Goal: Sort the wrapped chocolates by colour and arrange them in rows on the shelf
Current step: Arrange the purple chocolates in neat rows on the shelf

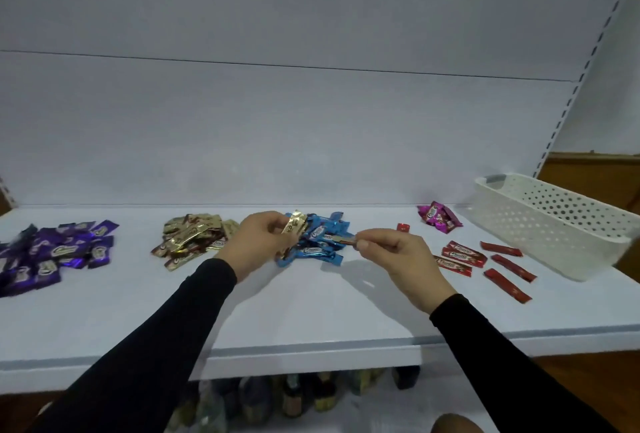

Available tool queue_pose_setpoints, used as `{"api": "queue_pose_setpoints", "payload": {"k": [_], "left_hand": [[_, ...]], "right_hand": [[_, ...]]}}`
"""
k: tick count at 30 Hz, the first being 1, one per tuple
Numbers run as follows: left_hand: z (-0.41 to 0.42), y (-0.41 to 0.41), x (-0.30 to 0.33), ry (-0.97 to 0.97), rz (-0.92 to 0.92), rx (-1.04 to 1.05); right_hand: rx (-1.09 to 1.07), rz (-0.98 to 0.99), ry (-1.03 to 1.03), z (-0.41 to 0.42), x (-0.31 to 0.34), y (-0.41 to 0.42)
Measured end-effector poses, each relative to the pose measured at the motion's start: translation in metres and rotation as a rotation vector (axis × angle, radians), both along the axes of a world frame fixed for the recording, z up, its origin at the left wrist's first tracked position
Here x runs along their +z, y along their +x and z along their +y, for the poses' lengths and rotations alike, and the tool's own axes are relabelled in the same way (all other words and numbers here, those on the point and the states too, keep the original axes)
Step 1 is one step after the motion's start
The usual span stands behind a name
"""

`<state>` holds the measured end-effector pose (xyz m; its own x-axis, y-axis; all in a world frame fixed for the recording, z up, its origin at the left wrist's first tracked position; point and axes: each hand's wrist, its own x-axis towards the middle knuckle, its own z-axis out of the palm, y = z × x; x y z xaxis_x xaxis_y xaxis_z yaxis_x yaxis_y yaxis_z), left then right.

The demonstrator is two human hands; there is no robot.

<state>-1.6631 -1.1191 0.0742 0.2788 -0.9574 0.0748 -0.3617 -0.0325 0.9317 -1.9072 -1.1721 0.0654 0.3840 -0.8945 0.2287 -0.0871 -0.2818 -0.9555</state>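
Gold chocolate (293, 226) pinched upright in my left hand (254, 242); gold pile (194, 237) lies just left. My right hand (391, 256) pinches a red chocolate (341, 242); red rows (485, 259) lie right.

Five groups of sweets are spread along the shelf (311, 311): one pile (55, 256) far left, a second pile (194, 238) right of it, a third pile (322, 242) at centre, then loose bars (485, 259) and, behind them, a small heap (438, 216). A basket (554, 225) is set at the far right.
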Motion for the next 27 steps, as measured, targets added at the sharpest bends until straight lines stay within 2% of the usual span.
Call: {"api": "queue_pose_setpoints", "payload": {"k": [7,9,14,20,27], "left_hand": [[0.054,0.087,-0.003,-0.104,0.078,0.358],[0.067,0.111,-0.006,-0.117,0.044,0.448],[0.092,0.147,-0.018,-0.081,-0.012,0.538],[0.091,0.153,-0.027,-0.036,-0.105,0.536],[0.07,0.142,-0.026,0.056,-0.316,0.348]], "right_hand": [[0.073,0.026,0.007,0.002,-0.005,0.08],[0.087,0.007,0.028,0.004,-0.005,0.104],[0.15,0.029,0.064,0.007,-0.007,0.165],[0.204,0.138,0.055,0.011,-0.018,0.217],[0.196,0.312,-0.021,0.007,-0.026,0.242]]}}
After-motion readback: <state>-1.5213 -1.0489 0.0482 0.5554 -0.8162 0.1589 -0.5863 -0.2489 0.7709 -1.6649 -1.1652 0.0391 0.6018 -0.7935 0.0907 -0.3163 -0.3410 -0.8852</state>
